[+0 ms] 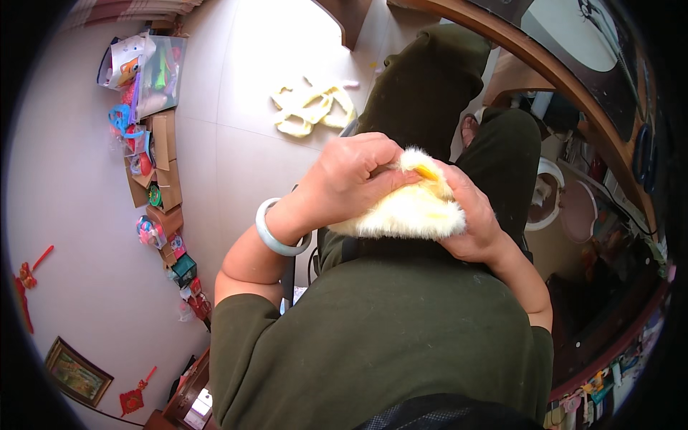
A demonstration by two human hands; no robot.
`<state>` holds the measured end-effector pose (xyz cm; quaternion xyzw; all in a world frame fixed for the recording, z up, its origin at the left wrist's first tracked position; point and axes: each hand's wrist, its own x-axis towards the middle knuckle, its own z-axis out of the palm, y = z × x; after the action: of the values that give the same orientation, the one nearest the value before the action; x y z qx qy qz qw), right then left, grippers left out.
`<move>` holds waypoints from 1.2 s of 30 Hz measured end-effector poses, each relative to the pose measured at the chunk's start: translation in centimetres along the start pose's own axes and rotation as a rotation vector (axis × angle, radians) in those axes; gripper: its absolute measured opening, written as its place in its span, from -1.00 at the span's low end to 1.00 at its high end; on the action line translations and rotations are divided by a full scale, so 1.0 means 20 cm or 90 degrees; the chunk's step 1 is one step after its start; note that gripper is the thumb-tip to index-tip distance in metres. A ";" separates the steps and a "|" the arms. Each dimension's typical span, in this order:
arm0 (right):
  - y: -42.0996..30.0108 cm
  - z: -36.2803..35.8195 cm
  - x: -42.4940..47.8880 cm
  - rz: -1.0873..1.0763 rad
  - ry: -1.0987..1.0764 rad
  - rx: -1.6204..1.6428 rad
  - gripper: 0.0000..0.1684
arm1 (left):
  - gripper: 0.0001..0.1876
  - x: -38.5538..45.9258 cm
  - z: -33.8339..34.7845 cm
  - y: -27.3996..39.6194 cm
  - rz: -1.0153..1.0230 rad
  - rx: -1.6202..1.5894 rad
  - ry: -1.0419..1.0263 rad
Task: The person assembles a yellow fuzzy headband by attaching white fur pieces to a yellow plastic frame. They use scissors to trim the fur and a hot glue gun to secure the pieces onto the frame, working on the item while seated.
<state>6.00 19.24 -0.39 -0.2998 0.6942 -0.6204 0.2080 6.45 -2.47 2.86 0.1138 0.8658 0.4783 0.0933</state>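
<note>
A piece of cream-white plush fabric (pixel 406 212) with a yellow inner side is held in front of my waist, above my lap. My left hand (pixel 357 177) pinches its upper edge between thumb and fingers, and a pale bangle (pixel 274 231) circles that wrist. My right hand (pixel 475 215) grips the right side of the plush, its fingertips partly hidden behind the fabric. Near the top, the edge is folded so that a strip of yellow shows. Several pale yellow plush strips (pixel 312 110) lie in a loose heap on the floor ahead.
Along the left wall stand a clear plastic bin (pixel 161 75), cardboard boxes (pixel 166 156) and small colourful items. To my right, a wood-edged table (pixel 580 80) curves past, with blue-handled scissors (pixel 642 156) near its edge. A round white bucket (pixel 559 177) sits low beside my leg.
</note>
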 end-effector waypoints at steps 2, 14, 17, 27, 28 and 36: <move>0.01 0.00 0.00 -0.014 0.001 -0.006 -0.23 | -0.81 0.00 0.00 0.00 0.021 0.028 -0.001; -0.01 0.01 -0.01 0.009 0.018 -0.003 -0.09 | -0.53 -0.06 -0.04 0.00 -0.198 -0.427 -0.105; 0.00 0.02 -0.01 -0.016 0.022 -0.022 -0.07 | -0.64 -0.06 -0.06 0.02 -0.332 -0.538 -0.107; 0.08 0.07 -0.09 0.017 -0.012 0.054 0.03 | -0.86 0.02 -0.11 0.04 -0.134 -0.059 -0.192; 0.06 0.06 -0.08 0.001 -0.015 0.023 0.04 | -0.86 0.02 -0.10 0.03 -0.115 -0.037 -0.191; 0.05 0.04 -0.06 0.002 -0.023 -0.001 0.14 | -0.84 0.03 -0.11 0.04 -0.147 -0.068 -0.187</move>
<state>7.31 19.44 -1.63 -0.3102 0.6910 -0.6143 0.2212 5.40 -3.56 4.71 0.0772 0.8236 0.4877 0.2790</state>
